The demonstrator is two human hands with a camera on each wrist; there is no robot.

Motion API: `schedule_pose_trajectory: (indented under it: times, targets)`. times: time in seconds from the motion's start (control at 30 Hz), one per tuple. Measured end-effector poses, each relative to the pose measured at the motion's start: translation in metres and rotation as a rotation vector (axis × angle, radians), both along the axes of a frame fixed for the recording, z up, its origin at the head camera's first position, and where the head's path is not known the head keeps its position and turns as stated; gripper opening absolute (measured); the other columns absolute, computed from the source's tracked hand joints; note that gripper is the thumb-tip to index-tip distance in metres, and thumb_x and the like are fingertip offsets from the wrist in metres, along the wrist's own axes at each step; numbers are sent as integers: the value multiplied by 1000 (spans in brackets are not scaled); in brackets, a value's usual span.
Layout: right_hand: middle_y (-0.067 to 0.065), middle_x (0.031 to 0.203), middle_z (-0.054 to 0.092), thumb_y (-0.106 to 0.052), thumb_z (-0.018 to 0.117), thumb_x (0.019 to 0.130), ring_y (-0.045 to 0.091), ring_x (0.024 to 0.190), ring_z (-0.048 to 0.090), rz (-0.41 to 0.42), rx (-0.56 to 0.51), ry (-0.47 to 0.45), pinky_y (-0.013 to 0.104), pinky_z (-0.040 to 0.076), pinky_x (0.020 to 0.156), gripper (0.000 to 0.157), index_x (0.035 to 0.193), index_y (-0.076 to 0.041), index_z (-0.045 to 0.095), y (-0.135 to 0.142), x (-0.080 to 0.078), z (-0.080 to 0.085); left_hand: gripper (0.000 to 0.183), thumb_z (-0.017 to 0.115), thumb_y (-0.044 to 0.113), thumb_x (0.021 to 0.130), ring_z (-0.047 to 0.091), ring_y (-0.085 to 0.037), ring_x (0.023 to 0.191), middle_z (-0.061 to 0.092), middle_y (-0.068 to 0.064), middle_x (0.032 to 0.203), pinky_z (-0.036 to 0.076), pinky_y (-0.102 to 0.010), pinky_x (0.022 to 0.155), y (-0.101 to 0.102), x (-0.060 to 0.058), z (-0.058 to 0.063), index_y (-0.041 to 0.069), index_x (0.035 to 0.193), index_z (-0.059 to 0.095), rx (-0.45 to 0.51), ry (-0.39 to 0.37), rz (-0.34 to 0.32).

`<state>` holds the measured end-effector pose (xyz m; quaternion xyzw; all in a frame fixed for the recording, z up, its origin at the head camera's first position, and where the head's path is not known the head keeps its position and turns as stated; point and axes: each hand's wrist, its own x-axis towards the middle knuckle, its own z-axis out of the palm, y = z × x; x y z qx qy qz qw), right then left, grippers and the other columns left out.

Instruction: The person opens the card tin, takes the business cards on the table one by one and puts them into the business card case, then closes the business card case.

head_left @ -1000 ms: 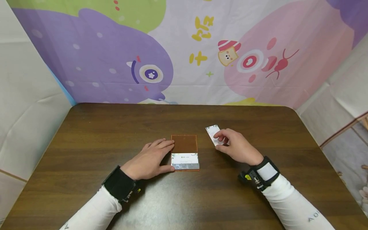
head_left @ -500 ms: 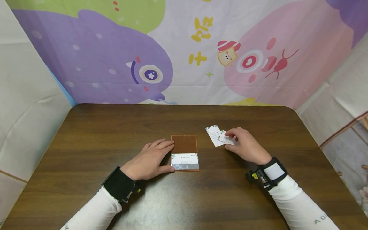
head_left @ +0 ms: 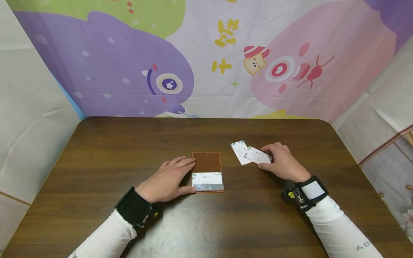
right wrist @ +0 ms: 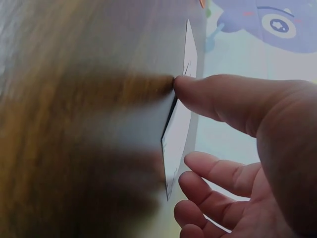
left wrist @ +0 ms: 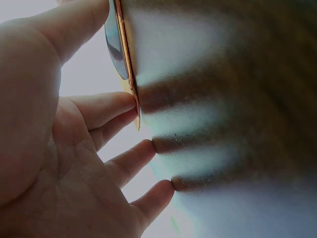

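Note:
An opened brown card holder (head_left: 207, 162) lies flat on the table, with a white leaf-patterned card (head_left: 207, 177) in its lower pocket. My left hand (head_left: 166, 179) rests along the holder's left side, fingers extended. In the left wrist view, its thumb and forefinger touch the holder's edge (left wrist: 130, 67) while other fingertips rest on the tabletop. Farther right, two white printed cards overlap: one card (head_left: 240, 150) lies partly under another card (head_left: 259, 155). My right hand (head_left: 285, 163) is at the upper card's right end, thumb and loosely bent fingers spread on either side.
The brown wooden table (head_left: 226, 225) reaches back to a cartoon-printed cloth (head_left: 213, 100). Pale fabric panels (head_left: 35, 100) flank the table. Each wrist carries a black strap with a small camera (head_left: 300, 197).
My right hand has drawn back to the right, uncovering the upper card, which lies across the other one. The left hand and the card holder have stayed in place.

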<state>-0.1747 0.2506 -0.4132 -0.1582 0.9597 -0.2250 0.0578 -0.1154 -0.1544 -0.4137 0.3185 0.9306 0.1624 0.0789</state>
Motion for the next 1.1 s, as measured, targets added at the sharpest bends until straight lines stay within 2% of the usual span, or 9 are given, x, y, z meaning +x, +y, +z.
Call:
schedule_pose_trajectory:
  times: [0.27, 0.53, 0.63, 0.8, 1.1]
  targets:
    - [18, 119, 64, -27, 86, 90, 36, 112, 49, 0, -1, -3, 49, 38, 92, 52, 128, 3, 69, 5, -2, -4, 85, 75, 52, 98, 32, -41, 155, 43, -13, 165, 33, -66, 117, 0, 1, 0, 2, 161, 45, 0, -4, 2]
    - [19, 118, 64, -28, 87, 89, 39, 114, 50, -29, -11, -22, 52, 40, 95, 49, 123, 2, 68, 5, -4, -3, 86, 75, 52, 98, 31, -40, 155, 42, -13, 165, 33, -66, 117, 0, 1, 0, 3, 161, 44, 1, -9, 2]
    - [17, 113, 65, -25, 88, 87, 35, 108, 54, -36, -35, -21, 49, 42, 92, 48, 120, 2, 66, 4, -4, -2, 85, 75, 51, 98, 32, -40, 155, 42, -13, 165, 34, -66, 116, 0, 1, 1, 3, 161, 44, 2, -8, 2]
    - [11, 102, 67, -21, 88, 88, 25, 89, 59, -50, -91, -35, 39, 47, 78, 45, 119, -1, 63, 3, -3, 0, 86, 75, 51, 98, 32, -41, 155, 43, -14, 165, 34, -66, 116, 0, 0, 1, 2, 161, 45, 0, -3, 1]
    - [10, 103, 67, -13, 81, 95, 25, 87, 57, -40, -98, -4, 38, 46, 76, 30, 119, -4, 66, 4, -2, 4, 86, 75, 52, 98, 33, -40, 154, 43, -14, 165, 35, -66, 116, 0, 0, 0, 1, 160, 45, -1, 7, -1]
